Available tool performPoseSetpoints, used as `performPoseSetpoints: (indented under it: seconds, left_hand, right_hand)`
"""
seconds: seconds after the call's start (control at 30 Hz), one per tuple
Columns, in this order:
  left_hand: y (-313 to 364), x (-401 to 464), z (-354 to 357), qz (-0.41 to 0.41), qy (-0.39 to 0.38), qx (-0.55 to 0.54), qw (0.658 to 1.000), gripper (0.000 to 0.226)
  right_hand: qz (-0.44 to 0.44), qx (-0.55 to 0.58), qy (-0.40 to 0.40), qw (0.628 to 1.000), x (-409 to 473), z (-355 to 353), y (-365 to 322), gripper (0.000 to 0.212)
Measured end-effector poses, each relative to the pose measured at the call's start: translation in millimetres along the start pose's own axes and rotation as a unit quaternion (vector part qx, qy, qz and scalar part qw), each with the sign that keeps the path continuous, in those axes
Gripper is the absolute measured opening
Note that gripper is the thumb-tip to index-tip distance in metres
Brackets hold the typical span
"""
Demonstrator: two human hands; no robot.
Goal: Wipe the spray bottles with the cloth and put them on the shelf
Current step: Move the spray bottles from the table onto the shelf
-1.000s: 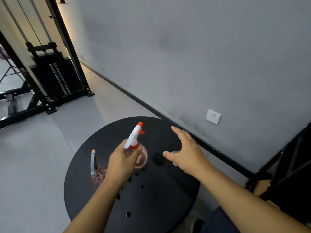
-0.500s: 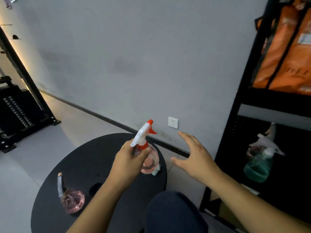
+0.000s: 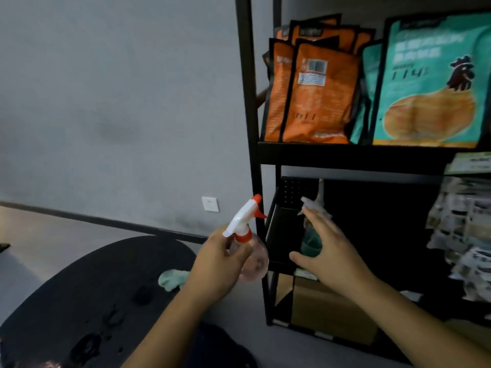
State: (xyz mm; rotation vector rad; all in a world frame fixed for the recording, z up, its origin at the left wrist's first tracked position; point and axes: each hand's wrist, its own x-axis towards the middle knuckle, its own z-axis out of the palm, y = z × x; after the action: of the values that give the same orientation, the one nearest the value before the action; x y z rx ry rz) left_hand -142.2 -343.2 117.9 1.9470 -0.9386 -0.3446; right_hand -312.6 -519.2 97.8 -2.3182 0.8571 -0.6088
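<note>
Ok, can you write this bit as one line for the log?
left hand: holds pink spray bottle | right hand: open, empty, by shelf | cloth: on table

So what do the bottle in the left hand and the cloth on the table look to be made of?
Spray bottle: seemingly clear pink-tinted plastic, see-through, with an opaque white and orange trigger head. Cloth: soft pale-green fabric, crumpled, matte.
</note>
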Motion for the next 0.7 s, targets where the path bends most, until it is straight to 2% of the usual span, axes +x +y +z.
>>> performPoseSetpoints:
  seconds: [0.1,0.17,0.3,0.43,0.7]
  left_hand:
    - [14.9,6.4,28.6,0.012,-0.024,-0.002,1.0,0.02]
    - [24.1,10.4,45.2,0.014,-0.036,-0.015,0.999,0.011]
    - [38.2,20.5,77.2,0.028,-0.056,-0.015,0.998,0.027]
    - [46.5,29.9,107.5,0.04,-0.079,-0.029,0.996,0.017]
    - [47.3,52.8,170.6,0.032,-0.111,-0.043,0.992,0.029]
  right_hand:
    - [0.016,-0.001,0.011,1.0,-5.1,-22.7,20.0,0.107]
    - [0.017,-0.003,0.016,1.0,-8.8,-34.2,33.6,0.107]
    - [0.024,0.001,0.024,0.999,-15.2,-50.4,59.2,0.105]
    - [0.041,-0.006,0.037,0.998,-17.2,-62.7,81.7,0.105]
    - [0.071,-0.01,0.058,0.996,-18.4,-77.6,128.8,0.103]
